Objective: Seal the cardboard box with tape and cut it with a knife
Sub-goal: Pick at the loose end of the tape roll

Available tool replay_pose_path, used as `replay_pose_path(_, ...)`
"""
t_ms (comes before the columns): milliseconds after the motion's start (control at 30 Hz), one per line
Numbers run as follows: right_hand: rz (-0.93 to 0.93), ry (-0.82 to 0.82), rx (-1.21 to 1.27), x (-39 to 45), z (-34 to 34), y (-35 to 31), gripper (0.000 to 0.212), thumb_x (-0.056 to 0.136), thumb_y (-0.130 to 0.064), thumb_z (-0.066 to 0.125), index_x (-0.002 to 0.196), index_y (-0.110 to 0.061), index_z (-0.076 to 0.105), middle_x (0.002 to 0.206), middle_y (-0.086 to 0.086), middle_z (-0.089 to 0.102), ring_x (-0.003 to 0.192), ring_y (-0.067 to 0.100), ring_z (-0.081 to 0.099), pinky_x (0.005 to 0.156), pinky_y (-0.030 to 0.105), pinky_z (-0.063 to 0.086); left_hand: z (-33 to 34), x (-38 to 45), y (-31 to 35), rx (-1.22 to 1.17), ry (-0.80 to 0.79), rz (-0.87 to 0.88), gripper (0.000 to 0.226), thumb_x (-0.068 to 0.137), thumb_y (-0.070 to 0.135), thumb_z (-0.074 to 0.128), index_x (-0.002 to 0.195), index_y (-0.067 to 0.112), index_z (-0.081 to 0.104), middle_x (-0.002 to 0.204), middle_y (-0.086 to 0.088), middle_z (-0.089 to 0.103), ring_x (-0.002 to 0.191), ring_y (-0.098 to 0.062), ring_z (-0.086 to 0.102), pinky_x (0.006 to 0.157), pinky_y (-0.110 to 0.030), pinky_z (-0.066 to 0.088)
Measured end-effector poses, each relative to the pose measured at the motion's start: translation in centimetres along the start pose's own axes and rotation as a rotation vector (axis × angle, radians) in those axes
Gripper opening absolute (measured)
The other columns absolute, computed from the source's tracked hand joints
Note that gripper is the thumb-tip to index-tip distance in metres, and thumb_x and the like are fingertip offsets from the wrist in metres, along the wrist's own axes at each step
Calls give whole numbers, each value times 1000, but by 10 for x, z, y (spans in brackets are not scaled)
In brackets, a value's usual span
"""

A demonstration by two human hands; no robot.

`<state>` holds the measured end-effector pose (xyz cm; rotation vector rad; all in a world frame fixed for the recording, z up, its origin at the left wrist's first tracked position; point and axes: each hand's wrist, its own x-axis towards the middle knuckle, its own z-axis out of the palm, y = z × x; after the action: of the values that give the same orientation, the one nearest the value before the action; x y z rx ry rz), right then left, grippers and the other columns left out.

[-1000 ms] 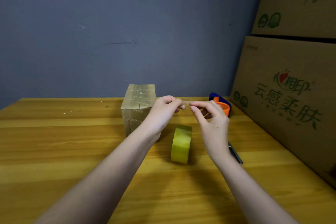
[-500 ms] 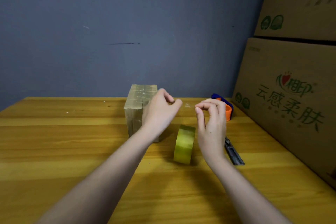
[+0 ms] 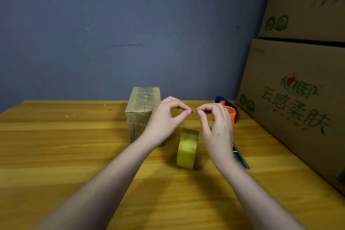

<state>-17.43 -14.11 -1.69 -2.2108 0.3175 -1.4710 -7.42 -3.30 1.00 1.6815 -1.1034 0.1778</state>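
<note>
A small cardboard box, its top wrapped in glossy tape, stands on the wooden table near the wall. A yellow tape roll stands on edge in front of it, to its right. The utility knife lies on the table, partly hidden behind my right wrist. My left hand and my right hand hover above the roll with their pinched fingertips almost meeting. A tiny scrap of tape sits between them; it is too small to make out well.
An orange and blue tape dispenser sits at the back right of the table. Two large printed cartons are stacked along the right edge. A grey wall closes off the far side.
My hands held the scrap together, pulled apart half a second ago with the left hand opening, and have now come back fingertip to fingertip. The view shifted slightly.
</note>
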Motion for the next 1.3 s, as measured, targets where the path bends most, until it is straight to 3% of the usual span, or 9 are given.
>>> replay_pose_path(200, 171, -152, 326, 6, -8, -1, 21, 89, -20, 61, 110, -21, 56, 93, -12, 67, 95, 3, 62, 81, 16, 48, -1, -1, 4, -211, -68, -100, 16, 84, 13, 67, 75, 27, 68, 80, 8, 70, 79, -4, 64, 79, -19, 51)
replay_pose_path(367, 191, -194, 303, 11, -12, 3, 9, 87, -19, 64, 91, -25, 70, 86, -15, 70, 88, -2, 64, 76, 12, 49, -1, -1, 4, -233, -50, -94, 13, 84, 12, 68, 76, 22, 71, 75, 6, 72, 73, -3, 66, 78, -22, 54)
replay_pose_path(500, 195, -198, 277, 14, -14, 5, 9, 85, -22, 66, 91, -25, 72, 85, -16, 72, 87, -2, 65, 77, 13, 50, -2, -1, -5, -52, -22, -105, 10, 82, 31, 67, 74, 27, 72, 77, 9, 73, 80, -11, 67, 80, -43, 54)
replay_pose_path(733, 199, -277, 295, 19, -18, 5, 14, 89, -21, 59, 95, -25, 71, 85, -13, 72, 86, -2, 66, 77, 13, 52, -6, -8, -5, 473, 27, 67, 32, 92, 43, 47, 75, 23, 63, 77, 5, 70, 75, -17, 62, 67, -31, 45)
replay_pose_path(833, 257, -217, 355, 16, -14, 6, 13, 90, -18, 58, 93, -19, 71, 84, -9, 72, 80, 2, 66, 72, 13, 52, -5, -15, -9, 306, 50, -115, 34, 97, 41, 36, 74, 25, 56, 72, 8, 69, 71, -10, 65, 70, -33, 53)
replay_pose_path(933, 335, -185, 446, 18, -10, 7, 9, 87, -11, 62, 88, -14, 70, 83, 0, 71, 77, 10, 66, 71, 18, 54, 7, -25, -21, 258, -141, -359, 44, 91, 56, 32, 75, 24, 58, 74, 5, 70, 70, -15, 67, 76, -39, 55)
replay_pose_path(1033, 339, -196, 435, 22, -6, 6, 3, 82, -10, 69, 84, -12, 69, 80, -3, 69, 77, 10, 65, 74, 22, 54, 17, -31, -26, 6, -274, -572, 71, 72, 78, 31, 94, 22, 69, 101, -2, 72, 97, -25, 65, 95, -40, 47)
replay_pose_path(1200, 227, -200, 308, 21, -4, 4, 1, 83, -15, 68, 83, -14, 67, 79, -10, 66, 78, 1, 61, 72, 14, 49, 29, -32, -19, -498, -361, -752, 53, 78, 56, 59, 115, 18, 66, 115, -1, 69, 109, -20, 61, 105, -37, 40)
replay_pose_path(1300, 157, -182, 217, 20, -6, 5, 3, 84, -20, 66, 84, -16, 66, 86, -4, 64, 84, 2, 59, 73, 13, 48, 34, -32, -18, -750, -335, -798, 43, 88, 36, 58, 115, 3, 60, 97, -19, 73, 80, -25, 71, 80, -36, 57)
